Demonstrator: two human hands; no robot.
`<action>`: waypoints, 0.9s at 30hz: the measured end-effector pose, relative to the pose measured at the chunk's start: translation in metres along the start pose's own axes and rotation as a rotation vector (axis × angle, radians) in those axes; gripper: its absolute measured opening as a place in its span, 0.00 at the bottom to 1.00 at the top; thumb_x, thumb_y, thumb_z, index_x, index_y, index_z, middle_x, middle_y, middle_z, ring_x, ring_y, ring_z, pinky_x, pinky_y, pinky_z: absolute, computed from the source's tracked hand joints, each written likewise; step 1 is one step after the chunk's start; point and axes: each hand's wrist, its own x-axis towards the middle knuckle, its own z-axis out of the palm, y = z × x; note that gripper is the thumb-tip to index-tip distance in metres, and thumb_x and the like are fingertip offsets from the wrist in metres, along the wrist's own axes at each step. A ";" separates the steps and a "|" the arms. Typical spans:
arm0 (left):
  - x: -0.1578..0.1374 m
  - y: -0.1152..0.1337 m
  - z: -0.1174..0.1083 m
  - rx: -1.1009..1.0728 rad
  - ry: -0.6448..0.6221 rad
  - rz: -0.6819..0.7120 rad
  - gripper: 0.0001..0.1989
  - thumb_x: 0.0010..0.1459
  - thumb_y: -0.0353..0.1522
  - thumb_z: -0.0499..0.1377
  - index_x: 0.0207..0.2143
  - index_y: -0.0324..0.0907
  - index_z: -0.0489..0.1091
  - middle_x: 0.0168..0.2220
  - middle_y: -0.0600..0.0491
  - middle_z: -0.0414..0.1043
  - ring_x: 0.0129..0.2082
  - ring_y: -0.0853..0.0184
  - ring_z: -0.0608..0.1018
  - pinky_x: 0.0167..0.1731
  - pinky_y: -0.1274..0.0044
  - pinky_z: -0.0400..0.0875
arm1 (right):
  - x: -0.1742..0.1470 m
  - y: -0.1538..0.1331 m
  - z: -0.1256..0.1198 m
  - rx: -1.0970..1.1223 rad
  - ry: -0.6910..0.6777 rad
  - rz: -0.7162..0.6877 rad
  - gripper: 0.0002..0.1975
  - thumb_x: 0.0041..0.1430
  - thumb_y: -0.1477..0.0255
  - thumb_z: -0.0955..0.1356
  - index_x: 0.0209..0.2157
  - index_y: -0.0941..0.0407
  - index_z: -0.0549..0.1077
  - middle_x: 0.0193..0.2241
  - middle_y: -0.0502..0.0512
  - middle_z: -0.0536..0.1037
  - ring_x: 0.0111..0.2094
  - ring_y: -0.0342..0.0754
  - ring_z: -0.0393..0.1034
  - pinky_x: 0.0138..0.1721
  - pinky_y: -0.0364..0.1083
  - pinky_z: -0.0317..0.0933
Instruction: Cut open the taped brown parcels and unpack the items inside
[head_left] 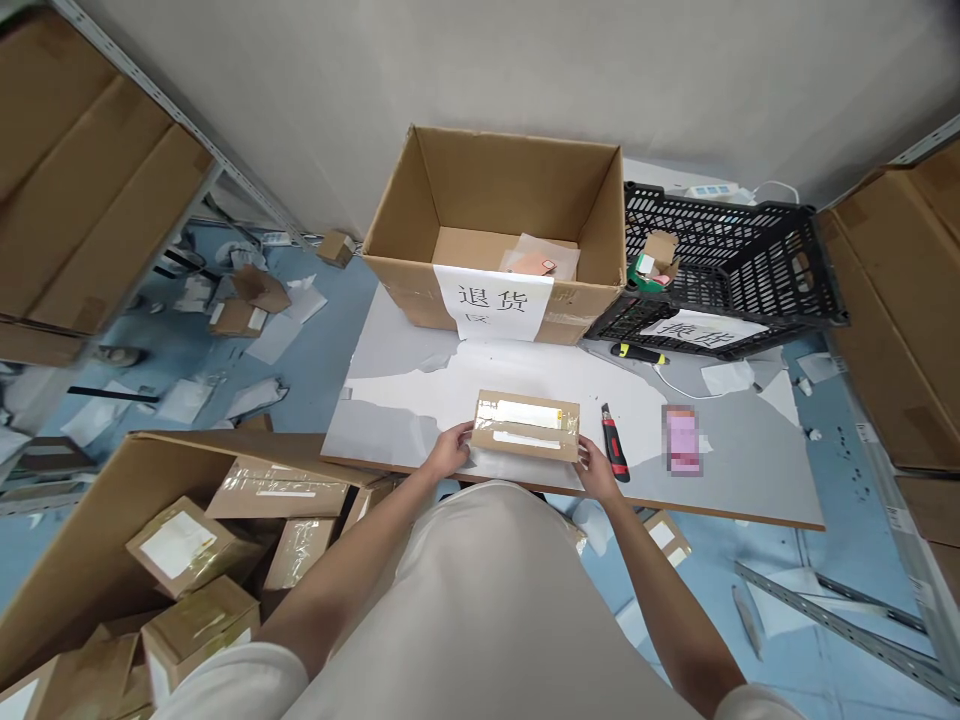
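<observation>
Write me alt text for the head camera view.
A person's left hand and right hand hold a taped cardboard parcel by its ends at a table; a red cutter lies nearby, an open carton and black crate behind.

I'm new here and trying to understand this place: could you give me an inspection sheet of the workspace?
Surface: table, patchy white and grey.
Job's things: taped parcel, labelled.
Clutter: red cutter right of the parcel; yellow-black tool near the black crate.
Hands: left hand and right hand hold the parcel's opposite ends.
Cables: white cable on the table, in front of the crate.
Surroundings: open carton beside the crate; paper scraps on the blue floor; large box of parcels on the left.
</observation>
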 end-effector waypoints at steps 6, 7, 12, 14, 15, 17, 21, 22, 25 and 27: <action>-0.003 0.008 0.003 -0.078 -0.013 0.001 0.26 0.46 0.39 0.61 0.48 0.37 0.68 0.46 0.46 0.73 0.44 0.62 0.74 0.45 0.71 0.69 | -0.004 -0.015 0.004 0.056 -0.091 -0.012 0.21 0.52 0.65 0.64 0.47 0.56 0.64 0.45 0.59 0.74 0.45 0.51 0.70 0.48 0.52 0.62; -0.001 0.012 0.001 -0.035 0.005 0.016 0.24 0.48 0.40 0.59 0.46 0.37 0.69 0.44 0.46 0.73 0.43 0.62 0.75 0.43 0.72 0.70 | -0.002 -0.021 0.002 0.038 -0.077 -0.020 0.19 0.53 0.63 0.63 0.46 0.56 0.65 0.45 0.59 0.74 0.45 0.51 0.69 0.48 0.51 0.62; 0.018 0.030 -0.007 0.275 0.101 0.019 0.20 0.55 0.45 0.51 0.33 0.40 0.75 0.32 0.49 0.73 0.35 0.63 0.74 0.38 0.74 0.67 | 0.018 -0.045 -0.005 -0.295 -0.001 -0.016 0.19 0.60 0.57 0.55 0.36 0.56 0.68 0.37 0.59 0.75 0.40 0.52 0.69 0.44 0.50 0.60; 0.028 0.031 -0.005 0.290 0.116 -0.006 0.20 0.55 0.45 0.51 0.30 0.40 0.75 0.29 0.50 0.73 0.34 0.62 0.74 0.38 0.74 0.66 | 0.027 -0.049 -0.003 -0.371 -0.004 0.008 0.20 0.61 0.57 0.54 0.34 0.55 0.69 0.34 0.59 0.75 0.38 0.52 0.69 0.42 0.49 0.60; 0.032 0.031 -0.003 0.282 0.120 -0.015 0.20 0.55 0.45 0.51 0.30 0.40 0.75 0.28 0.50 0.73 0.34 0.62 0.74 0.38 0.73 0.66 | 0.031 -0.049 -0.001 -0.380 -0.004 0.018 0.21 0.61 0.57 0.54 0.33 0.55 0.69 0.34 0.60 0.75 0.38 0.53 0.69 0.41 0.49 0.60; 0.038 0.027 -0.001 0.262 0.133 -0.034 0.20 0.55 0.45 0.52 0.32 0.40 0.76 0.30 0.50 0.74 0.35 0.62 0.74 0.38 0.73 0.66 | 0.035 -0.047 0.001 -0.374 0.003 0.025 0.21 0.61 0.58 0.54 0.33 0.55 0.69 0.34 0.60 0.76 0.38 0.52 0.69 0.41 0.49 0.60; 0.037 0.012 0.002 0.171 0.131 -0.075 0.23 0.57 0.45 0.48 0.38 0.38 0.74 0.36 0.48 0.75 0.35 0.64 0.75 0.38 0.73 0.68 | 0.034 -0.034 0.002 -0.319 -0.004 0.022 0.22 0.61 0.58 0.53 0.36 0.55 0.70 0.37 0.59 0.76 0.39 0.51 0.70 0.43 0.49 0.62; 0.035 0.007 0.001 0.142 0.129 -0.088 0.24 0.59 0.44 0.46 0.41 0.37 0.73 0.37 0.47 0.75 0.35 0.65 0.76 0.37 0.74 0.69 | 0.032 -0.029 0.001 -0.267 -0.007 0.020 0.22 0.61 0.58 0.52 0.38 0.56 0.70 0.38 0.59 0.76 0.40 0.51 0.70 0.43 0.49 0.62; 0.024 -0.009 -0.001 0.075 0.125 -0.116 0.23 0.58 0.39 0.47 0.48 0.35 0.68 0.40 0.44 0.75 0.34 0.67 0.77 0.38 0.73 0.71 | 0.022 -0.014 0.000 -0.078 0.012 0.019 0.21 0.60 0.62 0.54 0.45 0.57 0.69 0.43 0.59 0.76 0.43 0.49 0.71 0.46 0.50 0.63; 0.014 -0.018 -0.001 0.052 0.108 -0.118 0.23 0.53 0.36 0.54 0.49 0.35 0.67 0.42 0.43 0.74 0.37 0.65 0.77 0.41 0.71 0.71 | 0.014 -0.004 0.003 -0.037 0.009 0.021 0.19 0.57 0.66 0.59 0.48 0.57 0.67 0.46 0.60 0.74 0.45 0.50 0.71 0.49 0.52 0.62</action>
